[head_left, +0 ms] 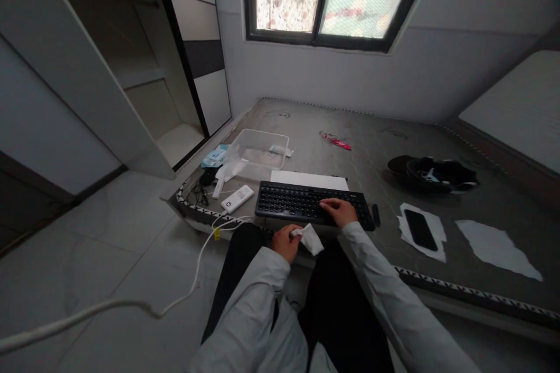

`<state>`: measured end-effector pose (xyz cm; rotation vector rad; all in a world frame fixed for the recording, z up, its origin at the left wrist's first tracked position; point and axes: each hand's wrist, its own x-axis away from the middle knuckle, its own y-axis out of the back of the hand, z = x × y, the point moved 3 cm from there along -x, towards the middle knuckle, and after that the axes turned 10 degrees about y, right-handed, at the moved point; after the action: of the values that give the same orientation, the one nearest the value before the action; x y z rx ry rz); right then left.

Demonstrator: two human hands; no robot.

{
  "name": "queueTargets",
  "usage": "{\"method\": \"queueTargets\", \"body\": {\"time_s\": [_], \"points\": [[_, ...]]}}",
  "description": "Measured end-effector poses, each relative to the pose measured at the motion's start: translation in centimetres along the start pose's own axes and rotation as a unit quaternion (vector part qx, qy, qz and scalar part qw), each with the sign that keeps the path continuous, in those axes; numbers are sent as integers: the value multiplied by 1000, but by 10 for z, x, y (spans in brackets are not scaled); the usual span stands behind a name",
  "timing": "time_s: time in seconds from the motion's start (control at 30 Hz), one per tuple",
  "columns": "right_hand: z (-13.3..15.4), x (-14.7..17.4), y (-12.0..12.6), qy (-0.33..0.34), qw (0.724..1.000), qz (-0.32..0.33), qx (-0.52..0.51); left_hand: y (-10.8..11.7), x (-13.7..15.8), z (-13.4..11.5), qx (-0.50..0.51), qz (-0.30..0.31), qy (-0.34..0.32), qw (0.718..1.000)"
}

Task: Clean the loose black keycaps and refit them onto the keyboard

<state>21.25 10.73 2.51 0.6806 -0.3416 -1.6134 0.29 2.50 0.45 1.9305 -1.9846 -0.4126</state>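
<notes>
A black keyboard [289, 201] lies near the mattress's front edge, just beyond my knees. Over its right half is my right hand [340, 212], fingertips drawn together at the keys; whether something small is between them I cannot make out. My left hand [285, 243] is closed on a crumpled white tissue [312, 239], in front of the keyboard. Behind the keyboard a flat white sheet or panel [308, 179] shows in part. A small dark stick-shaped object [376, 215] lies at the keyboard's right end.
On the mattress [306, 122] are a clear plastic box [258, 166], a white power strip [237, 199] with a cable, and a red item [336, 141]. To the right lie a black cap [433, 175], a phone [420, 229] on white paper, and another paper sheet [499, 247].
</notes>
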Motion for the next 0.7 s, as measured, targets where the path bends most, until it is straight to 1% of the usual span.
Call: {"method": "queueTargets", "body": {"time_s": [0.13, 0.27, 0.4, 0.6, 0.7], "points": [[-2, -37, -9, 25, 997, 47, 63, 2, -3, 0, 14, 10, 3, 1000], [0, -59, -19, 41, 988, 87, 121, -1, -6, 4, 22, 16, 1, 1000], [0, -66, -26, 32, 980, 107, 165, -1, -9, 6, 28, 16, -11, 999], [-3, -69, -28, 20, 978, 99, 184, 1, -11, 4, 37, 26, -4, 999], [-2, -73, -28, 21, 976, 110, 188, 0, -11, 2, 45, 32, -6, 998]]}}
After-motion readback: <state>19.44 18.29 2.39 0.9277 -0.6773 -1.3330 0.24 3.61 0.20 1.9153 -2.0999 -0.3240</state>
